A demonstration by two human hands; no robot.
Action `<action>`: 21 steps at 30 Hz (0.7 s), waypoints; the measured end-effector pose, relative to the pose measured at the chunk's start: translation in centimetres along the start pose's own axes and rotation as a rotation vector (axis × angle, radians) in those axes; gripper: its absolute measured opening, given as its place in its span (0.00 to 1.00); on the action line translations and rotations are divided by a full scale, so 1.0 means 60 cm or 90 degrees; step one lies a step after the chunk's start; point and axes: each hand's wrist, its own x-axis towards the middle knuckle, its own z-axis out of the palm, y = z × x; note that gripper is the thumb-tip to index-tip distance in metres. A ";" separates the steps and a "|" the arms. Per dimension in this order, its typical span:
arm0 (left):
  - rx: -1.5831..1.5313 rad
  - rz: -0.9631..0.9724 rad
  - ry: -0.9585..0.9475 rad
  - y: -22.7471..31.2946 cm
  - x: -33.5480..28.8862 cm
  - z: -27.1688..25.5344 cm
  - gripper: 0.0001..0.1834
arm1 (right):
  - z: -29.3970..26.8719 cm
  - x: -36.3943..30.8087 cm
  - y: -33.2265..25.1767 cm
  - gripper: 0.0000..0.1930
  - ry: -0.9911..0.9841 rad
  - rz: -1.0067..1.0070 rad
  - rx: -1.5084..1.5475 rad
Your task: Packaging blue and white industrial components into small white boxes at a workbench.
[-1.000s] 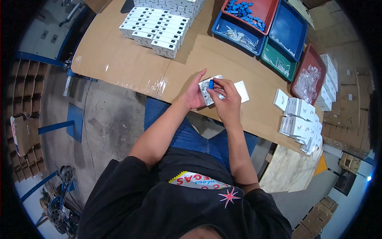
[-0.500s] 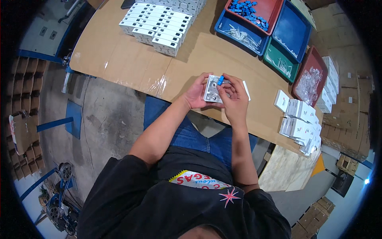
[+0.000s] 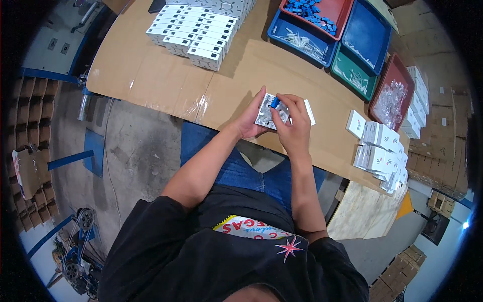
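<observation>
My left hand [image 3: 247, 122] holds a small white box or tray [image 3: 264, 118] by its left side and underside, tilted above the near edge of the table. Clear or greyish parts inside it are too small to make out. Between the thumb and fingers of my right hand [image 3: 295, 126] is a small blue block-like piece [image 3: 275, 102], at the upper part of the box; whether it touches the box I cannot tell. Just right of my right hand lies a flat white piece [image 3: 310, 112], partly hidden by the fingers.
Stacked white boxes [image 3: 193, 38] stand at the far left. Trays at the far right hold blue pieces [image 3: 309, 14], white sticks [image 3: 304, 44] and clear plastic parts [image 3: 390, 104]. White boxes [image 3: 380, 151] are piled near the right edge of the cardboard-covered table [image 3: 161, 85].
The box has shifted slightly left and tilted in my left hand. My right hand has brought the blue piece a little left and lower, with the fingers closer around it.
</observation>
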 end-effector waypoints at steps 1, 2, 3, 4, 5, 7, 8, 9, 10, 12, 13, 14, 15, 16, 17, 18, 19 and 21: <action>0.000 0.000 0.000 0.001 -0.001 0.002 0.40 | 0.002 0.000 0.001 0.18 -0.005 0.000 0.003; 0.005 -0.005 0.010 0.001 -0.003 0.004 0.40 | 0.003 0.000 0.003 0.18 -0.006 0.000 0.002; 0.009 -0.011 0.020 0.001 -0.003 0.005 0.40 | 0.005 -0.001 0.006 0.18 -0.006 -0.004 -0.001; 0.009 -0.010 0.020 0.001 -0.002 0.001 0.40 | 0.008 -0.001 0.007 0.18 -0.007 -0.008 -0.004; 0.013 -0.015 0.025 -0.001 0.002 -0.004 0.40 | 0.010 0.000 0.005 0.18 -0.009 -0.009 -0.003; 0.017 -0.020 0.030 -0.002 0.004 -0.006 0.40 | 0.012 0.002 0.001 0.18 -0.003 0.003 0.008; 0.014 -0.020 0.026 -0.001 0.003 -0.003 0.40 | 0.012 0.003 0.001 0.18 -0.003 0.003 0.007; 0.010 -0.020 0.021 -0.001 0.002 -0.001 0.40 | 0.012 0.003 0.002 0.18 -0.007 0.003 0.007; 0.010 -0.020 0.021 0.000 0.001 0.000 0.40 | 0.013 0.004 0.002 0.18 -0.011 0.003 0.008; 0.021 -0.010 0.018 0.000 -0.001 0.001 0.38 | 0.015 0.003 0.003 0.18 -0.016 0.013 0.006; 0.021 -0.011 0.017 0.001 -0.002 0.003 0.38 | 0.015 0.003 0.004 0.18 -0.021 0.024 0.004; 0.020 -0.015 0.021 0.001 -0.004 0.006 0.38 | 0.015 0.003 0.004 0.18 -0.021 0.024 0.003; 0.020 -0.019 0.024 0.002 -0.004 0.008 0.38 | 0.015 0.003 0.004 0.18 -0.022 0.026 -0.005; 0.020 -0.019 0.024 0.001 -0.003 0.006 0.38 | 0.016 0.003 0.004 0.18 -0.024 0.027 -0.012; 0.027 -0.018 0.019 0.000 -0.002 0.002 0.38 | 0.016 0.003 0.005 0.18 -0.024 0.027 -0.012; 0.034 -0.018 0.014 0.000 -0.001 0.000 0.38 | 0.017 0.003 0.007 0.18 -0.023 0.021 -0.009; 0.034 -0.018 0.014 0.000 -0.001 0.000 0.38 | 0.017 0.003 0.007 0.18 -0.021 0.016 -0.006; 0.027 -0.024 0.008 0.000 -0.001 0.000 0.37 | 0.016 0.004 0.006 0.18 -0.023 0.017 -0.006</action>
